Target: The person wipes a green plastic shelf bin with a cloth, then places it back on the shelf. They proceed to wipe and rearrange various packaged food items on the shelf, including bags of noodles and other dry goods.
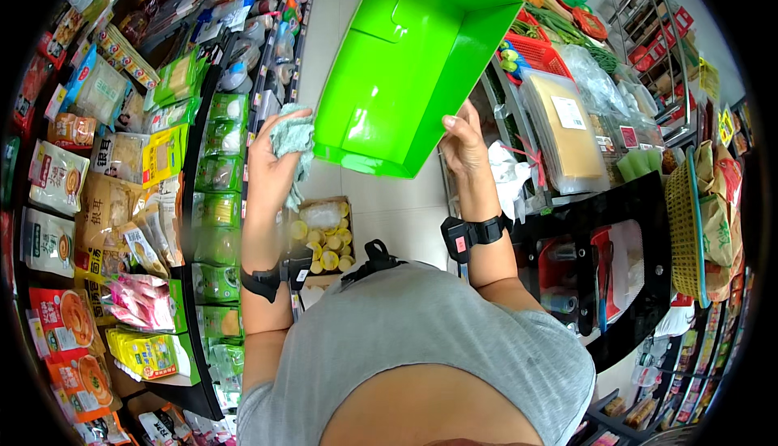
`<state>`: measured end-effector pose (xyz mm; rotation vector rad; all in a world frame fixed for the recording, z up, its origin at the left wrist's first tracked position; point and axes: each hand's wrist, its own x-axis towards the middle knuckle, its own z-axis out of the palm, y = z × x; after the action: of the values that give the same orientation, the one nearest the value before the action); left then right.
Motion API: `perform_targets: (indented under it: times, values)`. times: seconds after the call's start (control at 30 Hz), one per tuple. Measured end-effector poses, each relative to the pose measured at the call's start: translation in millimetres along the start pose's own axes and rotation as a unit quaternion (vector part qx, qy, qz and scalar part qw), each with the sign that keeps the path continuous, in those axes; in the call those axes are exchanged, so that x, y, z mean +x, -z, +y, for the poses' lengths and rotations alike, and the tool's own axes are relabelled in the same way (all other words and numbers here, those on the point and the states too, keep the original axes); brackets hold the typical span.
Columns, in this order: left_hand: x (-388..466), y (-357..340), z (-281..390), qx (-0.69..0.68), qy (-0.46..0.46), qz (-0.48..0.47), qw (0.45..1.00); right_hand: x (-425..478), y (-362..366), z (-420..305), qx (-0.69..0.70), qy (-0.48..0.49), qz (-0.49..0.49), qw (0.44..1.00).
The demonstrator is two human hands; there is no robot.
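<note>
An empty bright green box (395,75), its open side facing up toward me, is tilted over the aisle. My right hand (465,142) grips its near right edge, thumb on the rim and fingers behind. A crumpled pale green cloth (293,142) is in my left hand (276,157), pinched between thumb and fingers, close beside the box's lower left corner. Whether the left hand also touches the box cannot be told. Both wrists wear black straps with small devices.
Shelves of packaged dry foods (121,203) line the left. A cardboard carton of yellow-lidded jars (325,239) sits low near my body. On the right are a red vegetable basket (541,54), clear flat packs (565,130), a black-framed case (653,263) and a yellow woven basket (684,227).
</note>
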<state>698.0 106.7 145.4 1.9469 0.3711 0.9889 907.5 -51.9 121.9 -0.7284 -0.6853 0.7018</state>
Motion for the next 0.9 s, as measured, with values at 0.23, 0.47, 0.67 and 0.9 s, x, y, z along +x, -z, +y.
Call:
perform_targets:
  times: [0.23, 0.47, 0.67, 0.9]
  values:
    - [-3.2, 2.8, -7.8, -0.034, 0.025, 0.01, 0.999, 4.1, -1.2, 2.9, -0.02, 0.018, -0.016, 1.0]
    - [-9.6, 7.2, -13.0, -0.029, 0.054, 0.048, 0.997, 11.4, -13.3, 3.4, -0.052, 0.048, -0.043, 0.997]
    - [-18.3, 17.6, -13.6, -0.021, 0.066, 0.09, 0.994, 23.3, -23.4, 12.2, -0.04, 0.019, -0.07, 0.997]
    - [-24.5, 17.3, 14.2, 0.211, -0.067, 0.313, 0.923, 35.7, -25.8, 20.5, -0.066, 0.015, -0.077, 0.995]
